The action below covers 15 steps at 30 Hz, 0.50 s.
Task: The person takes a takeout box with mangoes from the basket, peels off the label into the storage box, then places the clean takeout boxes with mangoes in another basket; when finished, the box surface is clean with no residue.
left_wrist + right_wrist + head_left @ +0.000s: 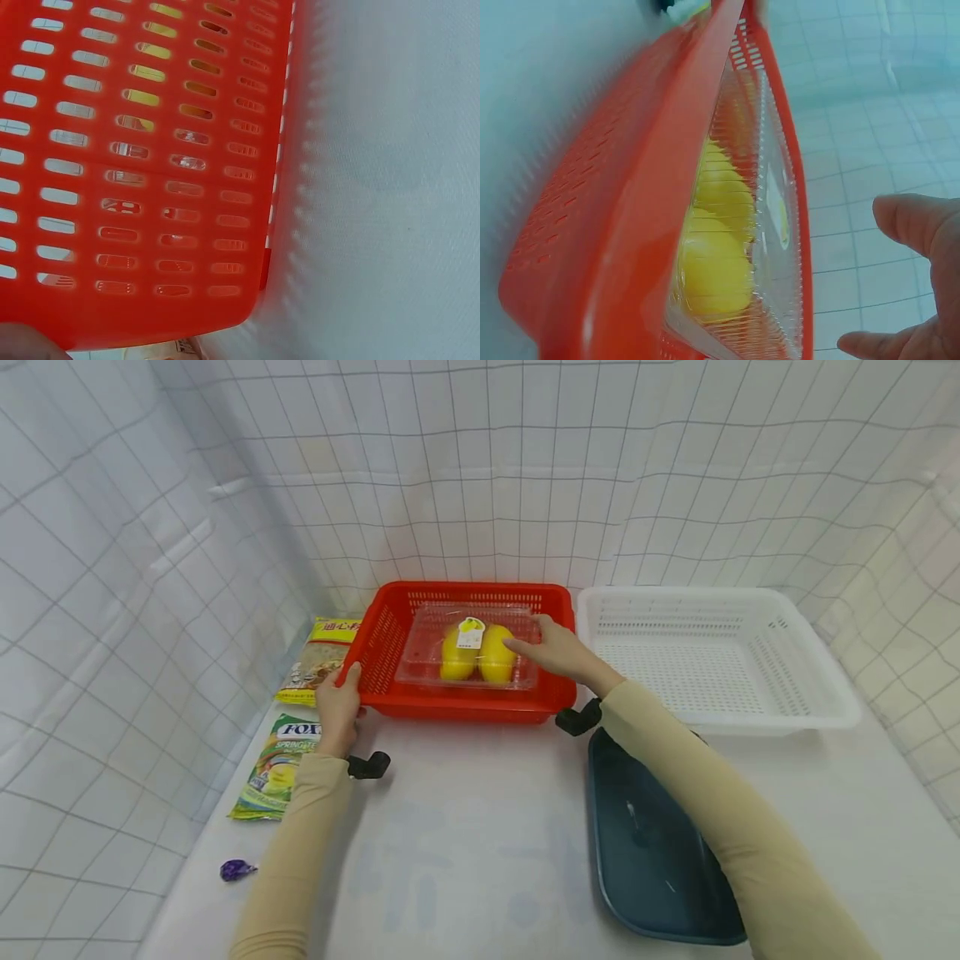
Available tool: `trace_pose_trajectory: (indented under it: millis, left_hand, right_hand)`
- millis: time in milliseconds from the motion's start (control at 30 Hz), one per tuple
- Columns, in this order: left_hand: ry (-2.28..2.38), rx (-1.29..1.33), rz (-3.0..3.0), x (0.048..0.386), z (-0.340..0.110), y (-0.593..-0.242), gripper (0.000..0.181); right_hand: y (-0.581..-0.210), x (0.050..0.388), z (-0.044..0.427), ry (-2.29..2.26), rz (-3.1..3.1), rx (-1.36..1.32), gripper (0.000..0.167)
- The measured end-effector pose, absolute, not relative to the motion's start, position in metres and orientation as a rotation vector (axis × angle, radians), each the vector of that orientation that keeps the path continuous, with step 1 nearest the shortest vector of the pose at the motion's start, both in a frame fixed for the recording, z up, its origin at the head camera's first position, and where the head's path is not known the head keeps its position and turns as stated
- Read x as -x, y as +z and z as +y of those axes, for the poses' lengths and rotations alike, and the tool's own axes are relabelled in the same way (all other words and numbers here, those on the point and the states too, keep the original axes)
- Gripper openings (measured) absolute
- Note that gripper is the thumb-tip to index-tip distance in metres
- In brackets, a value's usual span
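Note:
In the head view a red plastic basket (pixel 465 710) stands at the back of the table. Inside it lies a clear lidded plastic box (pixel 420 660) with a label and two yellow fruits (pixel 496 656). My left hand (pixel 339 706) grips the basket's front left rim, thumb on top; only a blurred bit of this hand shows in the left wrist view. Over the right end of the box is my right hand (pixel 558 652). Seen from the right wrist, its thumb and a finger are spread apart above the box (pixel 769 165), with nothing between them.
A white basket (pixel 750 722) stands right of the red one. The right forearm passes over a dark blue tray (pixel 645 860). Along the left edge lie a yellow food packet (pixel 311 664), a green Fox's packet (pixel 273 772) and a purple wrapped candy (pixel 237 870). White gridded curtains surround the table.

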State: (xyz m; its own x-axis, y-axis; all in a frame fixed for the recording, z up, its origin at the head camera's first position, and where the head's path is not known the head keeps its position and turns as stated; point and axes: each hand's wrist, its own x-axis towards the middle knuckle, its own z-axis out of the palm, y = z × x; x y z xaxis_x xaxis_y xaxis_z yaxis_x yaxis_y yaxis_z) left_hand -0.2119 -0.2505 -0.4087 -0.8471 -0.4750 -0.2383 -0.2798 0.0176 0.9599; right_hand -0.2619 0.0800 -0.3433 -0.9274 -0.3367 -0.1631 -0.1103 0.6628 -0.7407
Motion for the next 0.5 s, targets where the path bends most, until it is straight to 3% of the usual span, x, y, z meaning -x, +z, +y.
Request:
trace_pose_trajectory:
  millis: [500]
  left_hand:
    - [-1.941, -0.797, -2.126, 0.212, -0.249, -0.41, 0.053]
  right_hand:
    - [-0.362, 0.28, 0.061, -1.23, 2.391, 0.033, 0.092]
